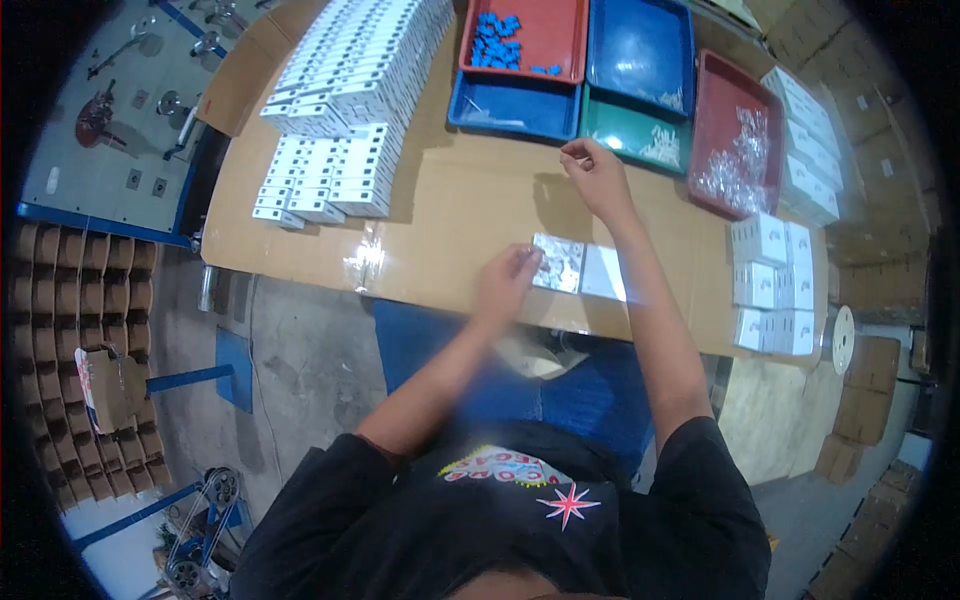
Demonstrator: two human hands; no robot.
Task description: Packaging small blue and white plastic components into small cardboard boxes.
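In front of me on the cardboard-covered table lies a small open white box (560, 266), with shiny, clear-looking contents inside. Its plain white flap or lid (602, 273) lies flat on the right side. My left hand (507, 283) is closed at the box's left edge, thumb and fingers pinched against it. Farther out, my right hand (597, 178) hangs over the table just short of the trays, its fingertips pressed together. Anything between those fingertips is too small to make out.
Stacked white boxes (330, 165) stand at the left. Ahead are a red tray (563, 40) with blue pieces, blue trays (640, 45) and a green tray (612, 128) of white pieces. A second red tray (708, 120) holds clear pieces, near more white boxes (775, 285).
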